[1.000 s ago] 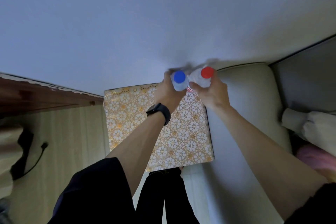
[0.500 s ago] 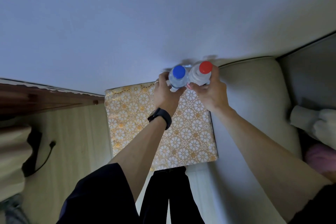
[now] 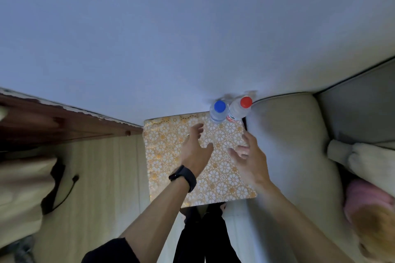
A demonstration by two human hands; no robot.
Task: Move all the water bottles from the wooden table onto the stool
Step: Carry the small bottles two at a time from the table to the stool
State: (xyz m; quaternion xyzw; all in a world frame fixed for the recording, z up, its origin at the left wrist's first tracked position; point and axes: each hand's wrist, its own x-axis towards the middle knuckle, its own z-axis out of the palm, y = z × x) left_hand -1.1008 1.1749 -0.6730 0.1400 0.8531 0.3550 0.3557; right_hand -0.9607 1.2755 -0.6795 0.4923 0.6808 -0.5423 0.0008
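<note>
Two clear water bottles stand upright side by side at the far right corner of the stool (image 3: 168, 156), whose square top has a gold and white flower pattern. One is the blue-capped bottle (image 3: 218, 111), the other the red-capped bottle (image 3: 240, 109). My left hand (image 3: 195, 147), with a black watch on the wrist, hovers over the stool a little nearer to me than the blue-capped bottle, fingers spread and empty. My right hand (image 3: 249, 157) is also empty and open, just short of the red-capped bottle.
A pale wall fills the upper half of the view. A beige sofa (image 3: 292, 145) runs along the stool's right side, with a cream cushion (image 3: 363, 160) and a pink item (image 3: 367, 200). Dark wooden trim (image 3: 53, 121) and a black cable (image 3: 64, 190) lie to the left.
Both hands have let go of the bottles and drawn back toward me. The two bottles now stand free at the stool's far corner.
</note>
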